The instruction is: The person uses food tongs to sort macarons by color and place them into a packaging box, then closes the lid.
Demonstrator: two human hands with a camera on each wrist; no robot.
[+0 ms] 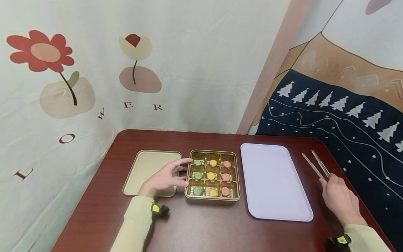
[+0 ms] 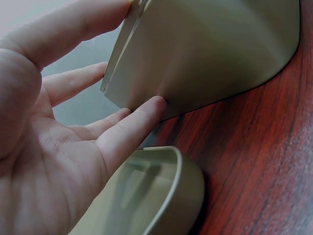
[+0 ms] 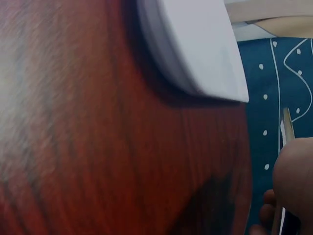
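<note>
Tongs (image 1: pixel 316 165) (head view only) in right hand (image 1: pixel 338 197)

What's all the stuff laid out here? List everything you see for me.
Gold metal tin with nine compartments: one, gold, centre of the table.
Round green sweets: three, left column of the tin.
Round yellow sweets: three, middle column.
Round pink sweets: three, right column.
Gold metal lid: one, flat on the table left of the tin.
Pale lilac rectangular tray: one, right of the tin.
Metal tongs: one pair, silver, right of the tray.
Dark red wooden table: one, under it all.
Flower-printed cloth: one, backdrop on the left.
Tree-printed dark blue cloth: one, backdrop on the right.
Left hand: fingers spread against the tin's left side.
Right hand: on the tongs' near end.
</note>
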